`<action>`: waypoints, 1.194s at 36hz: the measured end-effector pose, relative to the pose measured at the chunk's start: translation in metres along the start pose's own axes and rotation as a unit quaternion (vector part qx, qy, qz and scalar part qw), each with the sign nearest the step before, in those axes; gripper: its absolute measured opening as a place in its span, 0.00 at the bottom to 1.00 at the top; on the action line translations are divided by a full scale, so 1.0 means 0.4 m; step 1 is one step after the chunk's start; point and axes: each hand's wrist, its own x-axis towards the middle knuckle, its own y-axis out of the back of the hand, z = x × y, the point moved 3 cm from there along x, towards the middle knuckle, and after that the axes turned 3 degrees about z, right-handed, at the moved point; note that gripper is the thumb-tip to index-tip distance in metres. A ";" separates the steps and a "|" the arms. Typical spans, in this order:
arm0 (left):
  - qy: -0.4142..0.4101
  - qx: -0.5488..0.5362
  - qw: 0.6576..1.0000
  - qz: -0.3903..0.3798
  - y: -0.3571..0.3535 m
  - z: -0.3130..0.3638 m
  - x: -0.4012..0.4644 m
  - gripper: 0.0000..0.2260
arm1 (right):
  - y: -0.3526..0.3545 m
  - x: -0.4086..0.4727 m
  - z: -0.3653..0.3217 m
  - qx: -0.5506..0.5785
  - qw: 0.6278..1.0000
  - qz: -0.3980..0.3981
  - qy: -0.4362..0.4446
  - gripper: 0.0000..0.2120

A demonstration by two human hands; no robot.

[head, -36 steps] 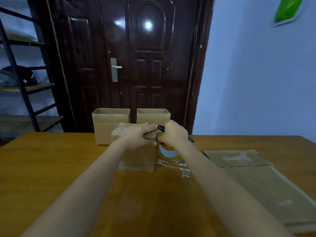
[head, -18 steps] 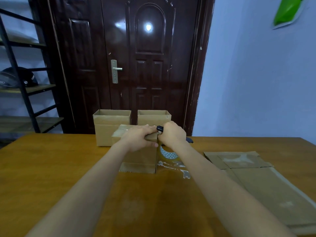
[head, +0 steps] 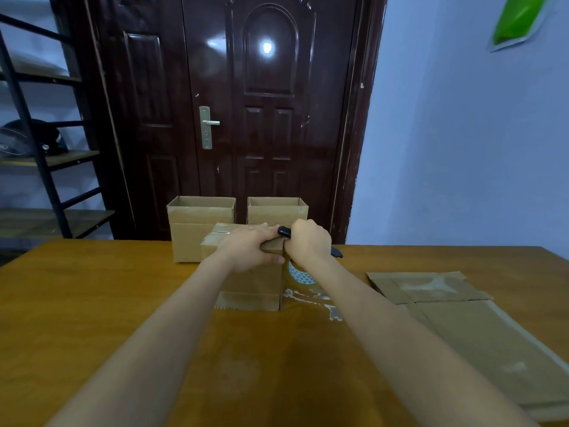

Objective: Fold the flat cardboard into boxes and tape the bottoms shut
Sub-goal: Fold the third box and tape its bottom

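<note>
A cardboard box (head: pixel 249 288) stands bottom-up in the middle of the wooden table (head: pixel 92 303). My left hand (head: pixel 251 248) lies over its top right edge, thumb against the near face. My right hand (head: pixel 308 243) grips a dark-handled cutter (head: pixel 284 232) at that same top edge, right beside my left fingers. A roll of clear tape (head: pixel 300 277) hangs at the box's right side, below my right wrist, with a strip of tape running up to the box edge.
Two open folded boxes (head: pixel 200 226) (head: pixel 277 209) stand behind, near the table's far edge. Flat cardboard sheets (head: pixel 462 328) lie stacked at the right. A dark door (head: pixel 264 118) and a black shelf rack (head: pixel 46 134) are beyond the table.
Hands, box and tape have stayed put; the view has only shifted slightly.
</note>
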 end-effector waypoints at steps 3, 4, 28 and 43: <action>-0.005 0.000 1.000 -0.002 0.001 0.001 -0.002 0.30 | -0.006 0.007 0.012 0.027 0.999 0.012 -0.020 0.06; -0.007 0.001 1.000 -0.004 0.000 0.001 -0.001 0.31 | -0.009 0.010 0.021 0.037 0.999 0.012 -0.031 0.05; -0.029 0.158 0.986 -0.046 -0.010 0.052 0.008 0.15 | -0.028 0.014 0.140 0.194 0.976 0.026 -0.099 0.05; 0.081 0.009 0.994 0.066 0.034 0.101 0.018 0.34 | 0.077 0.028 0.162 0.282 0.958 0.044 -0.043 0.14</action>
